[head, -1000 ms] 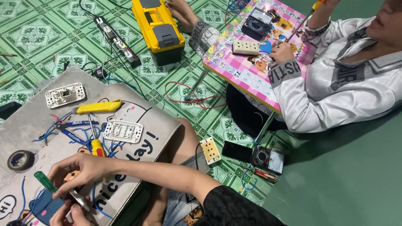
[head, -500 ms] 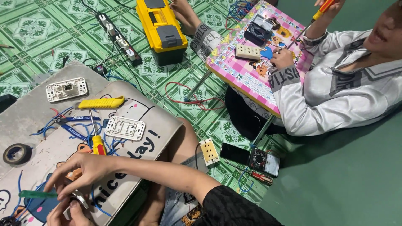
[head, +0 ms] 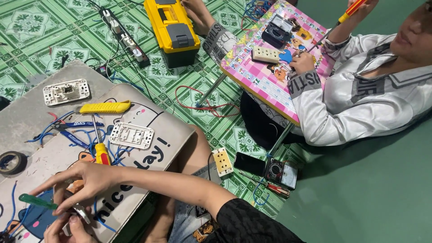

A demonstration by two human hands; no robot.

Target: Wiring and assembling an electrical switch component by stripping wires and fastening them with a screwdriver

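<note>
Green-handled screwdriver (head: pixel 37 201) lies crosswise at my board's (head: pixel 148 153) near-left corner, pinched in my right hand (head: pixel 90 180); left hand (head: pixel 67 227) right underneath clutches a small metal fitting (head: pixel 81 212).

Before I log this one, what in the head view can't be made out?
- Small part under the right hand: its fingers cover it.
- Left hand: cut off by the bottom edge.
- Green tool: tip hidden behind the fingers.
- Multimeter dial: too small to read.
</note>
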